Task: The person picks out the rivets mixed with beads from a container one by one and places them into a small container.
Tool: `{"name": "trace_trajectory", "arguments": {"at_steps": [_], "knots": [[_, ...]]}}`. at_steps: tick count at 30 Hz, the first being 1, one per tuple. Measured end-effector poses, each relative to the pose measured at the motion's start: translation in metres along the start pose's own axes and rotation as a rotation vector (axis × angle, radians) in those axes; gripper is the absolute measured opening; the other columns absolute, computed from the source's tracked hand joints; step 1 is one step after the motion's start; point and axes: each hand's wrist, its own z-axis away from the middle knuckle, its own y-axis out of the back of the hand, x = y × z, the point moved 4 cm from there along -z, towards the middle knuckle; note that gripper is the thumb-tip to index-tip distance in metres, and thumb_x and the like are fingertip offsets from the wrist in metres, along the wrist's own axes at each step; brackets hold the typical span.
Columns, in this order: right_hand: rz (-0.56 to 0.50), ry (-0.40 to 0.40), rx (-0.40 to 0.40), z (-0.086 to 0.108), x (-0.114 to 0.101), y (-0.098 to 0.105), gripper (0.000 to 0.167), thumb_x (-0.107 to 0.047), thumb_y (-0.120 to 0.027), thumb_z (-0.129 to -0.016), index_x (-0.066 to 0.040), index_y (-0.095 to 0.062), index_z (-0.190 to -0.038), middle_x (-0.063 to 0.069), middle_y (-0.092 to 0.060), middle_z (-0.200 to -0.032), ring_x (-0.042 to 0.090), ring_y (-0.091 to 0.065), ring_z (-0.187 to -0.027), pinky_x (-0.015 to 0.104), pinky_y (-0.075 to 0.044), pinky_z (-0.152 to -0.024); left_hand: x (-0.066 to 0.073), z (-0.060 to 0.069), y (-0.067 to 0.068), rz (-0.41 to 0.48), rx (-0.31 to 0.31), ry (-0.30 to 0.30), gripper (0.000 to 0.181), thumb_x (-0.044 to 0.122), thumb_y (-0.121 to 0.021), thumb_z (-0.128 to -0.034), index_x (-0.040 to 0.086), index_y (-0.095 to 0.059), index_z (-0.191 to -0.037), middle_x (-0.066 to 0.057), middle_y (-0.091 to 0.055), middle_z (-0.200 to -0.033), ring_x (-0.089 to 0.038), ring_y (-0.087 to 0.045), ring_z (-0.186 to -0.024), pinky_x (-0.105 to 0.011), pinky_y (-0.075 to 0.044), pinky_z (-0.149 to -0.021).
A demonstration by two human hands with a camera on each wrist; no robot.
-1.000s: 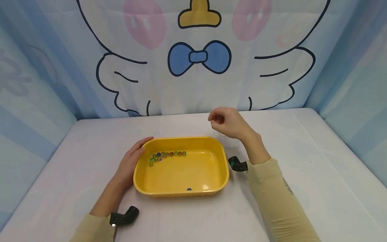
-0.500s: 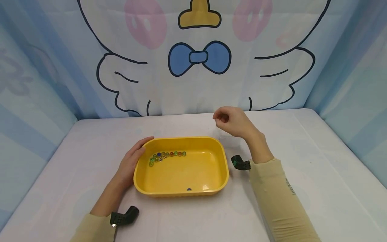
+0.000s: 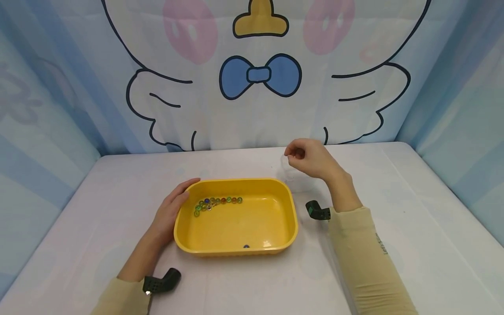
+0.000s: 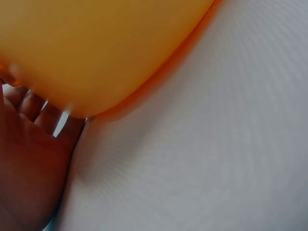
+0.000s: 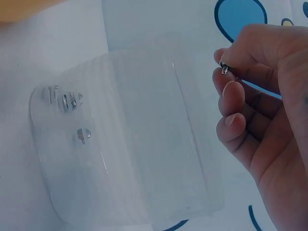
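Observation:
In the head view, my left hand point(image 3: 167, 218) rests against the left end of the yellow tray point(image 3: 236, 252), its fingers fairly straight along the outer wall. Several coloured marbles point(image 3: 223, 201) and a small metal piece point(image 3: 209, 206) lie along the tray's back left; one blue marble point(image 3: 246, 246) is at the front wall. Above the table, behind the tray's right corner, is my right hand point(image 3: 311, 161). The right wrist view shows this hand point(image 5: 269, 110) pinching a small silver piece point(image 5: 224, 70) between thumb and finger, beside a clear container point(image 5: 144, 139).
Inside the clear container, several small metal pieces point(image 5: 72, 102) show through its wall. A white cloth point(image 3: 413, 210) covers the table point(image 3: 252, 288). Printed curtains point(image 3: 260, 118) hang along the back and both sides. Each wrist carries a black camera point(image 3: 162, 282).
My right hand has moved a little to the right, and the clear container's outline shows more beside it. The left hand, tray and marbles look the same.

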Motion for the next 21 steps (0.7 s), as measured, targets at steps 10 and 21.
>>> {"name": "trace_trajectory", "arguments": {"at_steps": [10,21], "knots": [[0.056,-0.065,-0.049,0.0010,0.0071,0.0031,0.015,-0.003,-0.061,-0.090,0.001,-0.070,-0.100,0.010,-0.062,-0.091,0.026,-0.052,-0.083,0.037,-0.048,-0.073,-0.0002,0.0005,-0.0003,0.002,0.006,0.013,0.047,0.032,-0.033,-0.1109,0.019,-0.039,-0.155,-0.001,-0.039,-0.156,-0.019,-0.038,-0.140,-0.014,-0.035,-0.105],[0.085,-0.070,-0.049,0.0024,0.0110,0.0073,0.012,-0.006,-0.062,-0.091,-0.002,-0.070,-0.098,0.009,-0.063,-0.091,0.026,-0.054,-0.083,0.037,-0.049,-0.071,0.0006,0.0006,-0.0006,0.001,0.010,0.013,0.047,0.032,-0.034,-0.1107,0.018,-0.039,-0.155,-0.001,-0.039,-0.157,-0.019,-0.038,-0.140,-0.014,-0.036,-0.105]]}}
